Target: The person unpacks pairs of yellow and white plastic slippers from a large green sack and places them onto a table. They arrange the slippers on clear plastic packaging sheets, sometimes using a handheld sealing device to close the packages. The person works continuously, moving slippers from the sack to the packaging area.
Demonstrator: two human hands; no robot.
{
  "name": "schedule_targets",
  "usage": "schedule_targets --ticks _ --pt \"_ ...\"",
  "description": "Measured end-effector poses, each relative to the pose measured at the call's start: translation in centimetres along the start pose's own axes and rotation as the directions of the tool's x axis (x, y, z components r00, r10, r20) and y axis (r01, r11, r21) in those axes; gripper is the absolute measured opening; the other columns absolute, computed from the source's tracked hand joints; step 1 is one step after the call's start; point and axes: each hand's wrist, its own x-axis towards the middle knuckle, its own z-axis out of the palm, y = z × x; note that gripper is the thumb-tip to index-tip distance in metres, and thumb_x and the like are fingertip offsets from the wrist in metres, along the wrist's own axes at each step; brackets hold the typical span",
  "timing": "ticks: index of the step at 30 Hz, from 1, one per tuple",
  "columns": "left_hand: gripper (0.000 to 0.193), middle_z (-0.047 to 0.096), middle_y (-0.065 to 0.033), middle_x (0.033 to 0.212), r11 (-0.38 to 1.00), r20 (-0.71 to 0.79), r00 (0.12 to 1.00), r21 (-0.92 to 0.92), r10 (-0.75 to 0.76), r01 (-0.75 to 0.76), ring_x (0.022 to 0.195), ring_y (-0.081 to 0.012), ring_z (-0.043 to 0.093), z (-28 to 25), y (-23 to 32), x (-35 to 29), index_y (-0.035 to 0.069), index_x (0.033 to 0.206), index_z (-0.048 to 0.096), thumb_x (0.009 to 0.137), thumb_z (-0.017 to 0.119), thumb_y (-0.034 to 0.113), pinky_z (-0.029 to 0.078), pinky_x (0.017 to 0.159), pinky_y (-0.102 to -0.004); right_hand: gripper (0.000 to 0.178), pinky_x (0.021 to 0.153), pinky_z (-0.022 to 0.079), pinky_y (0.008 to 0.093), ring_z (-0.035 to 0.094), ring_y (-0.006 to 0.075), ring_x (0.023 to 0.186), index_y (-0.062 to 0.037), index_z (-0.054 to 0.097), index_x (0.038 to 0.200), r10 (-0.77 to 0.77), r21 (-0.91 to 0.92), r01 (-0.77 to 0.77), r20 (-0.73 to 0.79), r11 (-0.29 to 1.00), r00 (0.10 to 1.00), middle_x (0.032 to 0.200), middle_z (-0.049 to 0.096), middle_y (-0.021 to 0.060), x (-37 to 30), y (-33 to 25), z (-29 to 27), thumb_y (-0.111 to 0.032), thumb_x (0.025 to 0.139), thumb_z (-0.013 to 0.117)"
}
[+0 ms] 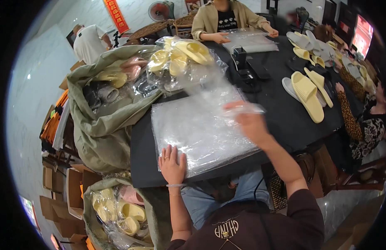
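Note:
A stack of clear plastic bags (188, 125) lies on the black-covered table in front of me. My left hand (173, 165) rests flat on its near left corner, fingers stretched out. Over the stack's right side, my right hand (250, 121) is blurred by motion, its fingers closed on a clear plastic bag (207, 79). That bag is lifted and smeared above the far part of the stack. Its exact edges cannot be made out.
Left of the stack, a green sack (97, 137) bulges with bagged slippers; yellow slippers (193, 52) lie on top. Another sack (149, 216) stands below. Loose yellow slippers (305, 93) and a black device (245, 62) are to the right. Co-workers (226, 21) sit around the table.

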Motion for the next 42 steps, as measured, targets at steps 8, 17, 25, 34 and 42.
schedule_targets --ticks 8,17,25,34,42 --pt "0.034 0.058 -0.0228 0.120 0.982 -0.006 0.984 0.064 0.180 -0.179 0.115 -0.0378 0.052 0.0 0.2 -0.1 -0.002 0.113 0.061 0.085 0.057 0.018 0.038 0.098 -0.0461 0.015 0.074 0.050 0.0256 0.058 0.0116 0.086 -0.0018 0.059 0.103 0.352 0.326 -0.166 -0.923 0.931 0.158 0.099 0.058 0.0049 -24.2 1.2 -19.7 -0.007 0.090 0.055" --pt "0.040 0.051 -0.0229 0.130 0.982 0.158 0.975 0.086 0.154 -0.169 0.123 -0.0365 0.047 0.3 0.0 0.7 -0.006 0.121 0.056 0.097 0.046 0.024 0.035 0.103 -0.0423 0.019 0.078 0.052 0.0343 0.061 0.0216 0.089 0.0004 0.055 0.108 0.527 0.515 0.141 -0.761 0.845 -0.378 0.099 0.061 0.0093 -52.9 12.2 -21.3 -0.006 0.093 0.046" --pt "0.043 0.047 -0.0225 0.135 0.988 0.237 0.965 0.074 0.115 -0.136 0.128 -0.0327 0.042 0.0 -0.3 0.7 -0.007 0.127 0.051 0.099 0.043 0.025 0.033 0.106 -0.0396 0.022 0.086 0.051 0.0374 0.058 0.0302 0.094 -0.0035 0.051 0.116 0.634 0.506 0.391 -0.678 0.769 -0.371 0.112 0.056 0.0156 -51.7 24.2 -32.9 -0.015 0.098 0.044" --pt "0.042 0.047 -0.0209 0.136 0.996 0.218 0.973 0.031 0.075 -0.084 0.127 -0.0309 0.044 1.2 1.2 1.2 -0.007 0.128 0.051 0.099 0.044 0.024 0.032 0.106 -0.0391 0.053 0.105 0.034 0.0471 0.034 0.0384 0.129 -0.0012 0.036 0.139 0.269 0.702 -0.609 -0.708 0.369 -0.653 0.141 0.035 0.0222 -47.1 37.5 -37.4 -0.024 0.094 0.052" --pt "0.037 0.052 -0.0211 0.131 0.995 0.164 0.983 0.048 0.083 -0.092 0.126 -0.0326 0.045 1.2 1.2 1.2 -0.007 0.121 0.056 0.098 0.045 0.019 0.034 0.106 -0.0411 0.045 0.099 0.041 0.0496 0.048 0.0346 0.117 -0.0026 0.045 0.130 0.210 -0.110 -0.977 -0.966 0.183 0.148 0.132 0.046 0.0176 -51.0 33.6 -19.5 0.008 0.086 0.049"
